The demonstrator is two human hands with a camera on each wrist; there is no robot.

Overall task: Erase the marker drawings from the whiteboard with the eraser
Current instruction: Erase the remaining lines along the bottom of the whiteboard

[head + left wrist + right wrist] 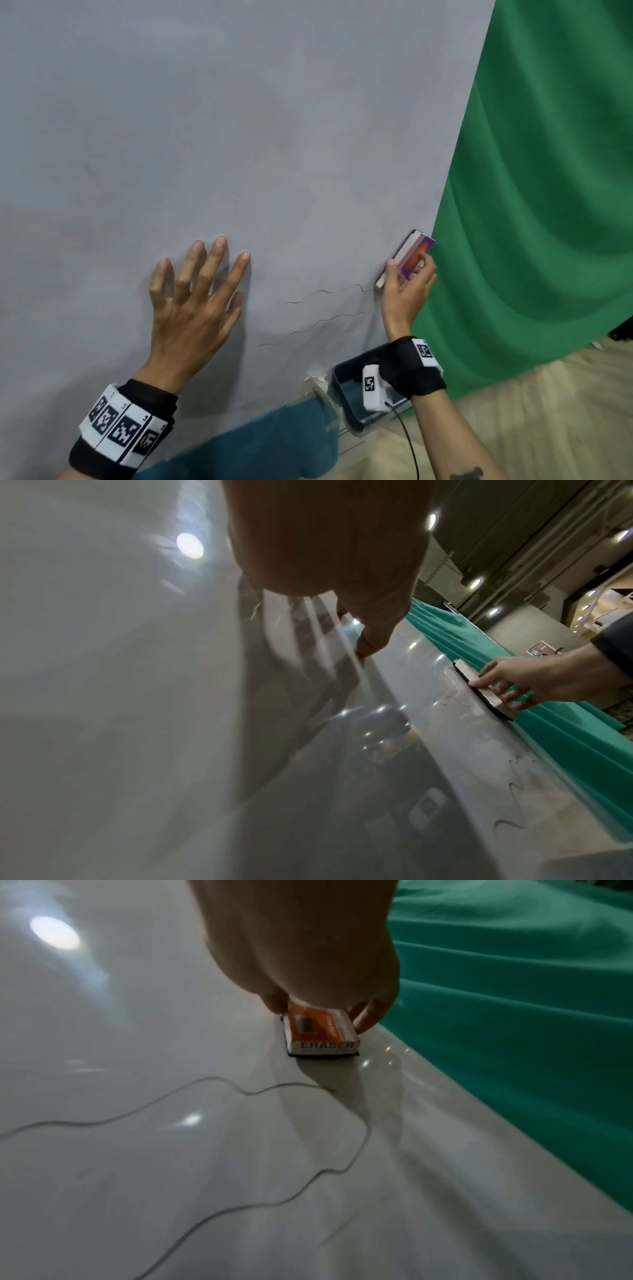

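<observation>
The right hand (406,284) pinches the eraser (407,255), probably a light, stiff block, by its long sides, felt face flat on the slick whiteboard (239,137), while the left hand (195,294) lies spread open, bracing it.

The eraser (320,1031) held in my right hand (301,947) carries the word "ERASER" in dark capitals on its white end face. A second print runs along the orange top label near the edge; it is too blurred to read. The square black-and-white coded markers (120,426) on my wristbands carry no legible text.
</observation>
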